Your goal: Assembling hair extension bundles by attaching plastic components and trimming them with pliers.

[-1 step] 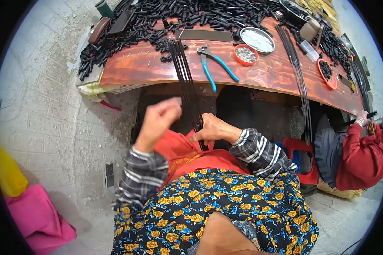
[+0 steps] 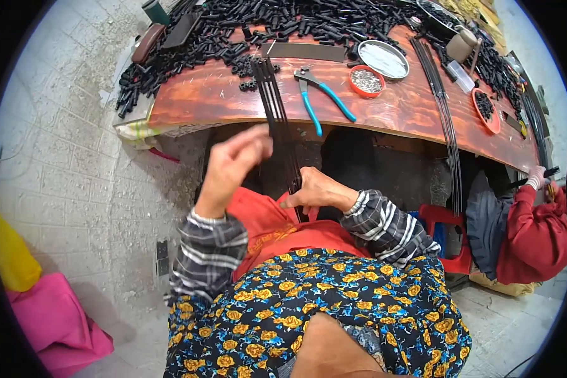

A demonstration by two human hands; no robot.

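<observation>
My right hand (image 2: 315, 191) is closed around the lower part of a bundle of thin black rods (image 2: 274, 104), in front of my red-covered lap. The bundle slopes up past the table edge, and its far ends lie over the wooden tabletop. Its lower ends are partly hidden by my right hand. Just left of the rods, my left hand (image 2: 230, 167) is raised, somewhat blurred. Its fingers point toward the bundle and look apart, with nothing visible in them. Pliers (image 2: 321, 94) with blue handles lie on the table to the right of the rods.
Many short black tubular pieces (image 2: 296, 19) are heaped along the back of the wooden table (image 2: 201, 101). A red dish of small silvery pieces (image 2: 366, 80) stands near a round metal tray (image 2: 384, 60). More rods (image 2: 444, 120) overhang the edge. A person in red (image 2: 535, 227) sits at right.
My left hand has moved slightly up and toward the rods, and its fingers look more stretched out. My right hand keeps its hold. The co-worker's black piece has shifted slightly.
</observation>
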